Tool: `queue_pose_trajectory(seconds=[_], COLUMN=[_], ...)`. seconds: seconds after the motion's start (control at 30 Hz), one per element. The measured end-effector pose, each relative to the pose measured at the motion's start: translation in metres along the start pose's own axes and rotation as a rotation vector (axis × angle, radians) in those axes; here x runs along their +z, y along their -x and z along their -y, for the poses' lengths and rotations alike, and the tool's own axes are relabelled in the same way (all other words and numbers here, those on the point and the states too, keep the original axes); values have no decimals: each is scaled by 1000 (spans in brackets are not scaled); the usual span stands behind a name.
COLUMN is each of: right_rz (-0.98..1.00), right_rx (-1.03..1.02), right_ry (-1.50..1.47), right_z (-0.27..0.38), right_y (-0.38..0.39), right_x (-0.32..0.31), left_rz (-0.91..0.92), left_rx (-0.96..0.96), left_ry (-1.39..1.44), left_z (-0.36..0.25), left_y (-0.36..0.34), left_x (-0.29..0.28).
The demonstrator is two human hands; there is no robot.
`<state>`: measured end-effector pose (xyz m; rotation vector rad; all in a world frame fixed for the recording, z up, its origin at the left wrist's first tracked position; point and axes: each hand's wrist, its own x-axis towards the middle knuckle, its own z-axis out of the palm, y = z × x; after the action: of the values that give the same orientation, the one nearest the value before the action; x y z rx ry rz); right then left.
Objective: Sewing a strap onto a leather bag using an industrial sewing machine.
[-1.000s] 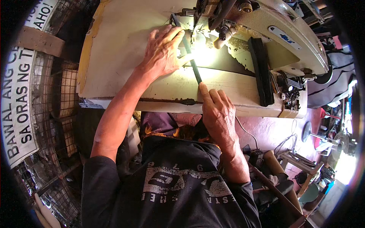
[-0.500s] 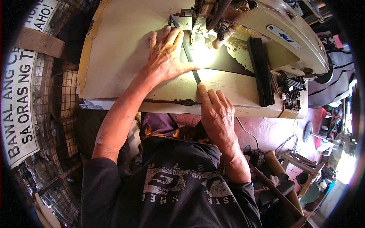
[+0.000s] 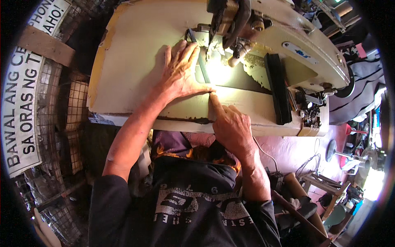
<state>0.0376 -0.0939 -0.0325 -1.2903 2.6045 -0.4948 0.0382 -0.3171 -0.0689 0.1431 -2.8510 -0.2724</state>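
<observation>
A narrow dark strip [image 3: 203, 66] runs diagonally across the worn pale worktable [image 3: 123, 61], beside the lit needle area of the sewing machine [image 3: 312, 45]. My left hand [image 3: 179, 74] lies over the strip with fingers spread and thumb stretched rightward across its lower part. My right hand [image 3: 232, 127] reaches from the front edge, index finger extended to the strip's near end beside my left thumb, its other fingers curled. Its thumb is hidden, so I cannot see whether it grips. A long black block [image 3: 276, 88] rests to the right of both hands.
A metal mechanism [image 3: 308, 107] sits at the table's right end. Wire mesh [image 3: 78, 111] and signs [image 3: 22, 111] stand at the left. A cable [image 3: 267, 154] hangs below the table. A fan [image 3: 360, 158] and clutter are at the lower right.
The view has shifted, with the table lower in the picture. My right fingertip has moved leftward along the table to my left thumb, and my other right fingers have curled more.
</observation>
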Motion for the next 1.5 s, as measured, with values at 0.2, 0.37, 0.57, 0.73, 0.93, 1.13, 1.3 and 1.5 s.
queue_pose_trajectory(seconds=[0.2,0.37,0.57,0.73,0.93,1.13,1.3,1.5], right_rz=[-84,-51,174,-310,-413,-434,-443,-581], right_rx=[-57,-14,90,-108,13,-7,-20,-16], right_ry=[0,2,-47,-13,-30,84,158,81], right_z=[-2,4,12,18,25,16,-2,-16], right_y=[5,31,70,36,-22,-37,-48,-48], right_x=[3,2,-12,5,41,38,50,59], left_rz=[-7,2,-60,6,-81,-155,-148,-716], left_rx=[-11,34,-13,-27,-120,-170,-181,72], left_ry=[-36,-21,56,-54,-25,-79,40,301], left_z=[19,16,-19,-35,-37,-40,-36,-35], left_y=[-18,-5,35,64,69,69,72,197], left_x=[10,3,-4,-4,7,15,3,15])
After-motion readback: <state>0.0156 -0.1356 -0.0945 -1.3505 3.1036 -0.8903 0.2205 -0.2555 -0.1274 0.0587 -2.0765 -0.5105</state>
